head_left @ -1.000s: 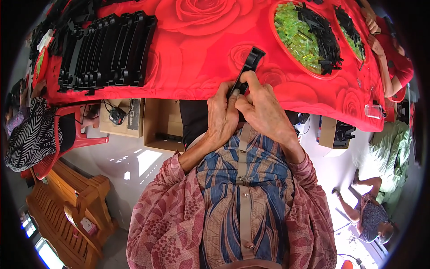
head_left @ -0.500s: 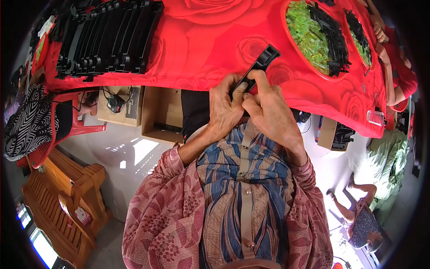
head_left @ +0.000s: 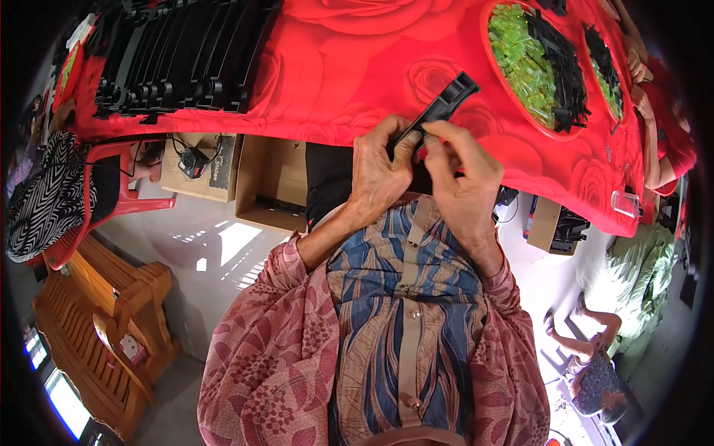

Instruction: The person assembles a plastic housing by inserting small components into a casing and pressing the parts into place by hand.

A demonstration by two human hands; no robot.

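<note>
A long black plastic part (head_left: 451, 100) points up and to the right over the near edge of the red rose-patterned tablecloth (head_left: 349, 67). My left hand (head_left: 381, 165) is closed round its lower end, with the thumb on top. Right beside it, my right hand (head_left: 465, 167) has thumb and index finger bent together against the part's lower middle; whatever lies between those fingertips is hidden. The lower end of the part disappears behind my left fingers.
Several similar black parts (head_left: 186, 63) lie in a row at the left of the table. A red-rimmed tray (head_left: 487, 44) with yellow-green and black pieces is at the right. Beneath the table stands an open cardboard box (head_left: 256, 167). Another person's hand (head_left: 641, 100) is at the far right.
My right hand has shifted slightly right, its fingers drawing up and pinching closer to the part. The black part has moved a little right, still in my left hand.
</note>
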